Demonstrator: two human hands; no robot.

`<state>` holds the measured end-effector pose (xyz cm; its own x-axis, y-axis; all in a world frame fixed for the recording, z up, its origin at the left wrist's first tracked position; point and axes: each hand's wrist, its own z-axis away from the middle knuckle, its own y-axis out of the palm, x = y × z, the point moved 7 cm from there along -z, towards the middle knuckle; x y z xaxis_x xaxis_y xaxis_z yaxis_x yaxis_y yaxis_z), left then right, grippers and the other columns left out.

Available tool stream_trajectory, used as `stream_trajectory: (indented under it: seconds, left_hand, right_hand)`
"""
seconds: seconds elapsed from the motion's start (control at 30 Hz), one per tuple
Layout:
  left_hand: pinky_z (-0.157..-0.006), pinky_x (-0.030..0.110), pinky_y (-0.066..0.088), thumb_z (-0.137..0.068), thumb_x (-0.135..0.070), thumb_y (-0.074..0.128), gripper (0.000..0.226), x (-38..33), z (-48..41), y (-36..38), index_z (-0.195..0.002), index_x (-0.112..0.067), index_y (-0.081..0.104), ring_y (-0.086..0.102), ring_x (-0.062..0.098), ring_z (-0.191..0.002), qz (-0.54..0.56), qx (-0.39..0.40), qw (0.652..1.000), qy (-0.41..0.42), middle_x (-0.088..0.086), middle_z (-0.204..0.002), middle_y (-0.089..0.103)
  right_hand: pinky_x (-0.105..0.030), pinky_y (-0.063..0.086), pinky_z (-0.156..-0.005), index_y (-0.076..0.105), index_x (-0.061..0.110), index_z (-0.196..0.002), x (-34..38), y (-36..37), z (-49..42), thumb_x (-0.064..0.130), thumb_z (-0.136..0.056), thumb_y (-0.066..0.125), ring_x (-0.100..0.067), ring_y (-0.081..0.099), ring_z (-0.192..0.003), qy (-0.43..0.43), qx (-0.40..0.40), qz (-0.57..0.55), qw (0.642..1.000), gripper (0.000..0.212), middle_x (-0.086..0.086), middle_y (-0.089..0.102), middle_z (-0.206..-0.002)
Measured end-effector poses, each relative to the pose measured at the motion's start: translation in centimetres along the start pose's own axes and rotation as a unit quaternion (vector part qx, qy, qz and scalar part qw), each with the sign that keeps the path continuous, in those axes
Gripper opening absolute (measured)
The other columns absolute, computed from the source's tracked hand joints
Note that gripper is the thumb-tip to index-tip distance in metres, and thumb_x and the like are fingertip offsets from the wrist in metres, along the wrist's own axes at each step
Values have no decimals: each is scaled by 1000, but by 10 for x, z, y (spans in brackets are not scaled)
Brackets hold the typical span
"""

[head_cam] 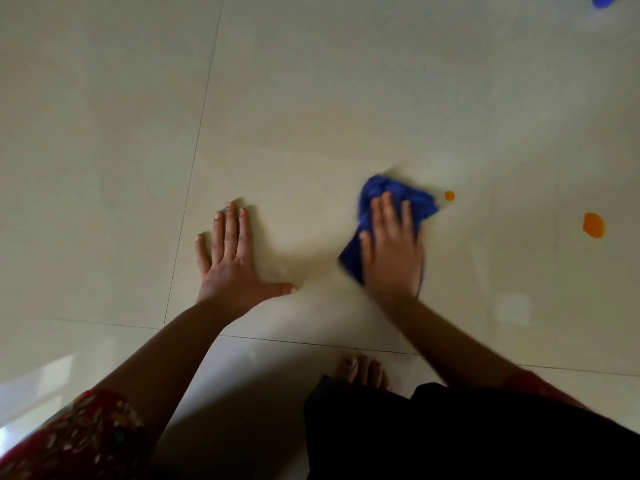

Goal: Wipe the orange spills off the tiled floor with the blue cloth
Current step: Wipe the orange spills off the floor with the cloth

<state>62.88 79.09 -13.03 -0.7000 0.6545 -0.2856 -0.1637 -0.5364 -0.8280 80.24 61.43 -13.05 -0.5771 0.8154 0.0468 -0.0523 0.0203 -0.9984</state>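
My right hand [393, 251] presses flat on a crumpled blue cloth [388, 192] on the cream tiled floor [311, 98], and both look motion-blurred. A small round orange spill [449, 195] lies just right of the cloth's edge. A larger orange spill [593, 225] sits farther right on the same tile. My left hand [230, 258] rests flat on the floor with fingers spread, holding nothing, left of the cloth.
My bare toes [365, 370] and dark clothing [450, 434] are at the bottom, just below a grout line [311, 344]. A second blue object [602, 0] shows at the top right corner. A vertical grout line [194, 161] runs left of my left hand.
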Motion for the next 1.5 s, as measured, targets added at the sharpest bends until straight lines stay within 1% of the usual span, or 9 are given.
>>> stream_trajectory:
  seconds: [0.17,0.43,0.5,0.67,0.83,0.93,1.03,1.33,1.5]
  left_hand:
    - [-116,49,-14,-43,-94,50,150,0,-1,2,-150,-17,-21,-32,14,-140,2,-1,1000,6,-3,-153,-34]
    - [-112,50,-19,-59,-73,71,141,-37,7,2,-147,-25,-29,-39,17,-137,43,9,996,76,-2,-149,-42]
    - [-114,56,-16,-59,-76,68,140,-51,8,14,-144,-26,-31,-41,17,-135,29,31,994,100,-3,-146,-44]
    - [-112,60,-13,-54,-86,59,138,-52,8,26,-146,-30,-28,-34,18,-141,-19,43,993,108,-1,-148,-42]
    - [-110,61,-16,-58,-85,58,136,-54,7,24,-140,-32,-37,-43,18,-136,-31,58,991,113,0,-144,-50]
    - [-111,60,-15,-55,-88,53,134,-54,8,26,-143,-33,-32,-40,16,-138,-11,58,992,110,-1,-149,-43]
    - [-111,58,-13,-58,-90,38,125,-56,11,19,-148,-31,-26,-30,18,-143,-20,11,991,130,-3,-154,-35]
    - [-115,53,-13,-77,-72,53,116,-96,3,19,-138,-34,-38,-34,18,-141,-23,11,982,185,-5,-150,-42]
    - [-116,53,-12,-78,-70,53,115,-110,9,33,-142,-31,-33,-35,18,-140,-49,44,975,213,-2,-152,-39]
  right_hand:
    - [-47,26,-112,36,28,-149,104,0,6,45,-100,32,-21,28,-145,-272,9,-62,960,52,7,33,-156]
    - [-53,20,-116,21,23,-154,-71,-7,16,46,-98,22,-25,16,-148,123,-15,-27,992,60,3,21,-161]
    - [-56,18,-115,21,22,-154,-44,-3,62,46,-96,26,-28,15,-148,110,2,-2,994,62,1,20,-161]
    - [-55,17,-115,24,31,-153,33,-2,28,46,-100,30,-22,16,-148,-182,28,-15,983,55,8,23,-159]
    - [-51,24,-114,35,25,-149,-31,-10,-30,39,-99,26,-22,25,-146,52,-26,-53,997,52,6,31,-156]
    - [-52,31,-110,32,23,-150,13,-3,6,35,-99,30,-25,22,-147,-146,13,-39,988,52,3,29,-158]
    - [-49,14,-118,22,27,-153,2,4,89,38,-101,33,-22,11,-149,-326,83,-34,941,54,6,21,-160]
    - [-53,8,-118,14,31,-154,-130,-11,50,47,-99,18,-19,0,-150,75,46,-40,995,57,13,9,-160]
    - [-43,11,-119,19,25,-154,-85,-4,88,41,-102,25,-18,6,-150,-67,75,-60,993,55,9,12,-160]
